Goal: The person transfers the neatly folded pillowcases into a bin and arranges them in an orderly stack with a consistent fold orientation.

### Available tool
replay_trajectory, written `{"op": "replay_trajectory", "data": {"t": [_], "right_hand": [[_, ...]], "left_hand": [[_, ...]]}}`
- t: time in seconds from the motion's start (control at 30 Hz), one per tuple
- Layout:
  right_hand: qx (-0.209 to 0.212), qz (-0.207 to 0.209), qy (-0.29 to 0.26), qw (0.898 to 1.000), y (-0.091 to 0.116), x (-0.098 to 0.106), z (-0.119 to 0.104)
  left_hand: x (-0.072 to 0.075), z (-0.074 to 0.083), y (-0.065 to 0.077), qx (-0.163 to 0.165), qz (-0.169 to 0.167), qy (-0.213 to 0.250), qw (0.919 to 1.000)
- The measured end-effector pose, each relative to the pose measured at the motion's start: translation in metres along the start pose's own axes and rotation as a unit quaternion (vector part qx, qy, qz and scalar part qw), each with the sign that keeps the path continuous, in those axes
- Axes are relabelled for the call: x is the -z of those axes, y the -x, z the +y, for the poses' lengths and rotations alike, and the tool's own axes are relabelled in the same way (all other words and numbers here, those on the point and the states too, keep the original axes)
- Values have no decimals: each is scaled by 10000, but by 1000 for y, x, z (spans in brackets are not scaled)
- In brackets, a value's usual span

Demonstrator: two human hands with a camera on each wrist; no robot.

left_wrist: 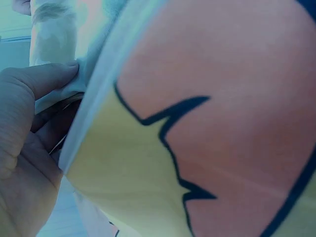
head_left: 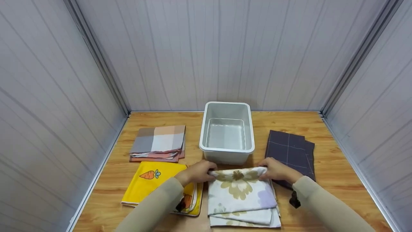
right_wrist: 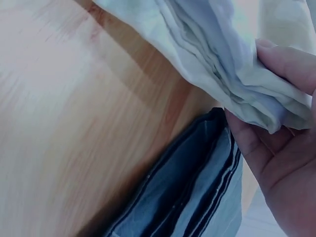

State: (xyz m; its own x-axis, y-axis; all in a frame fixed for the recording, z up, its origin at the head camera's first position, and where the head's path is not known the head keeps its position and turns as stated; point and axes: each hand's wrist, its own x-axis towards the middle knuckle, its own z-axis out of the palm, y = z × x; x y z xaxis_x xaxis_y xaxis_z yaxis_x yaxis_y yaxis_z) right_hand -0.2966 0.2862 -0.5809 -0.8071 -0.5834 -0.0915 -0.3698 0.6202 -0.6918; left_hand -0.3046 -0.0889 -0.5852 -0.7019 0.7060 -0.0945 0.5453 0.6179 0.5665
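A folded white cloth with a floral print (head_left: 239, 193) lies in front of the bin, held at its two far corners. My left hand (head_left: 199, 171) pinches the far left corner; in the left wrist view the thumb (left_wrist: 54, 79) lies on top with fingers beneath. At the far right corner, my right hand (head_left: 277, 170) grips the folded layers between thumb and fingers, as the right wrist view shows on the floral cloth (right_wrist: 212, 59). Under my left forearm sits a folded yellow cloth with carrots (head_left: 154, 180), partly hidden by the sleeve.
A light grey plastic bin (head_left: 227, 150) stands behind the floral cloth, with nothing inside it. A folded checked cloth (head_left: 164, 141) lies at the left, and a folded dark cloth with thin lines (head_left: 286, 148) at the right. Panel walls (head_left: 199, 58) enclose the wooden table (head_left: 106, 199).
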Motion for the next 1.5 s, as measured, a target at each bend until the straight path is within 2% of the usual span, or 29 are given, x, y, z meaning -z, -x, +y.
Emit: {"op": "replay_trajectory", "data": {"t": [0.3, 0.47, 0.7, 0.97, 1.17, 1.33, 1.5], "right_hand": [[78, 394, -133, 9991, 3, 9, -9], [200, 576, -111, 9981, 3, 11, -16], [87, 791, -137, 9967, 7, 23, -27], [291, 966, -468, 9938, 7, 35, -39], [225, 954, -729, 9925, 10, 44, -50], [278, 937, -654, 9931, 11, 53, -59], [512, 980, -275, 9935, 10, 63, -69]], "left_hand": [[12, 4, 7, -145, 264, 563, 9980], [15, 3, 12, -242, 376, 689, 9966], [24, 9, 18, -155, 436, 970, 9942], [32, 18, 28, -276, 573, 869, 9942], [41, 26, 34, -313, 649, 884, 9935], [48, 29, 35, -521, 639, 985, 9917], [55, 33, 35, -631, 590, 1152, 9896]]}}
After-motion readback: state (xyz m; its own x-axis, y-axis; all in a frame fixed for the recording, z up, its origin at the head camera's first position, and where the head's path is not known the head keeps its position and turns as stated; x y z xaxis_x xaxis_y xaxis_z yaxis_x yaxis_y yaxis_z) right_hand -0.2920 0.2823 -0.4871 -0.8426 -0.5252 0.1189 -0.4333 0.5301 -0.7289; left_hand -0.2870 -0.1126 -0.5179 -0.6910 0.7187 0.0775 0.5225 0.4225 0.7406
